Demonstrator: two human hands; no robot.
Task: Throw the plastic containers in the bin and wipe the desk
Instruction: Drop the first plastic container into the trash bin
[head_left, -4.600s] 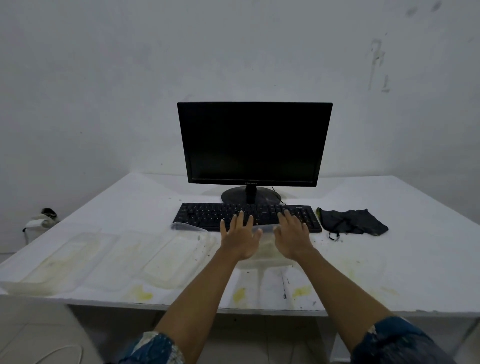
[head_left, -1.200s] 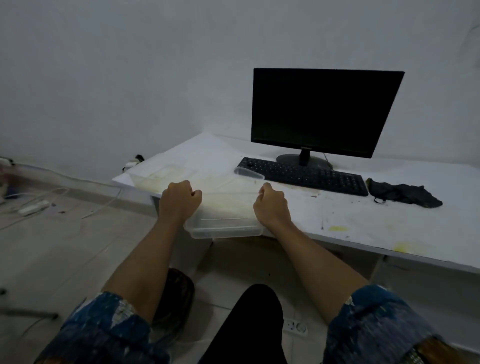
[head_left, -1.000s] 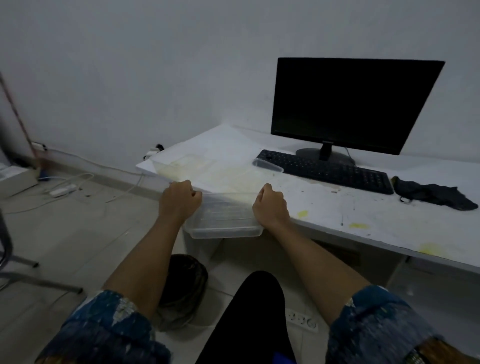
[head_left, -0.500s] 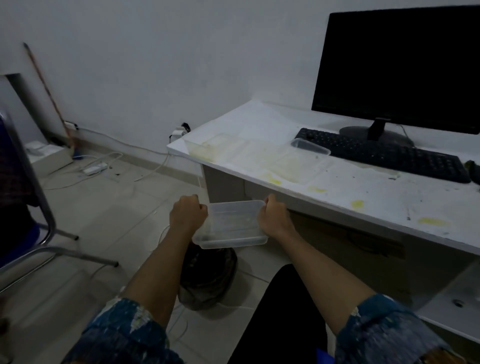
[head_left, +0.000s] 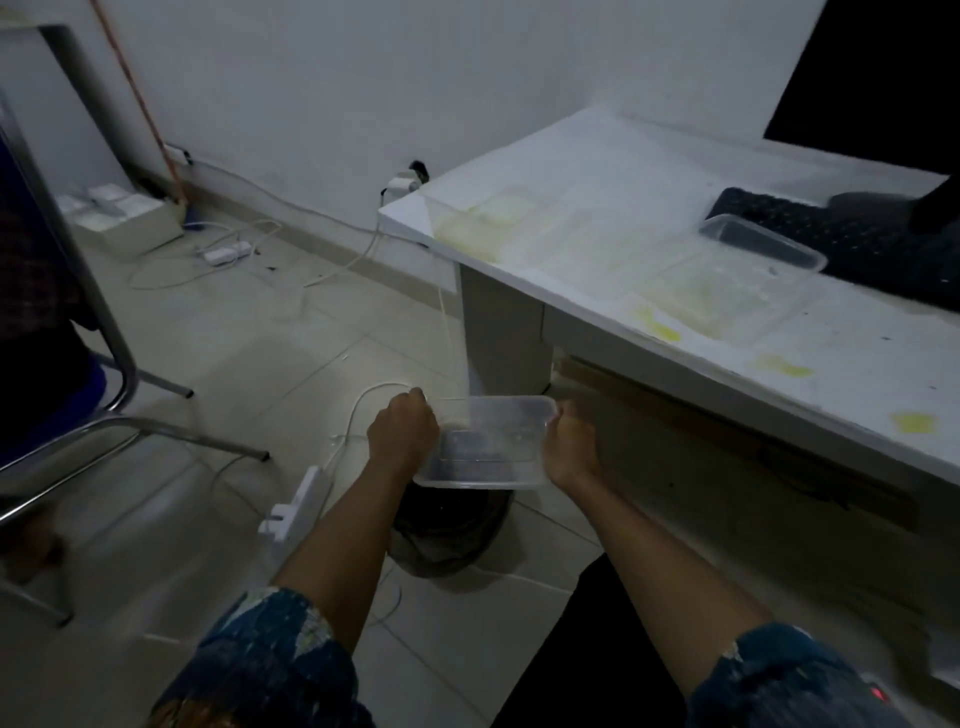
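Both hands hold a clear plastic container (head_left: 488, 441) by its short ends, level, directly above a dark bin (head_left: 447, 530) on the floor. My left hand (head_left: 402, 434) grips the left end and my right hand (head_left: 569, 444) the right end. Several more clear containers stay on the white desk (head_left: 727, 353): one (head_left: 470, 221) at the left corner, a flat one (head_left: 727, 293) with yellow residue, and a small one (head_left: 761, 249) resting against the keyboard. Yellow stains (head_left: 657, 325) dot the desk's front edge.
A black keyboard (head_left: 852, 244) and monitor (head_left: 878, 78) are on the desk at right. A metal-framed chair (head_left: 72, 364) stands at left. Cables and a white power strip (head_left: 293, 506) lie on the tiled floor beside the bin. A broom handle (head_left: 140, 104) leans on the wall.
My view has swung left and down. Both hands have carried the container off the desk edge and lowered it over the bin.
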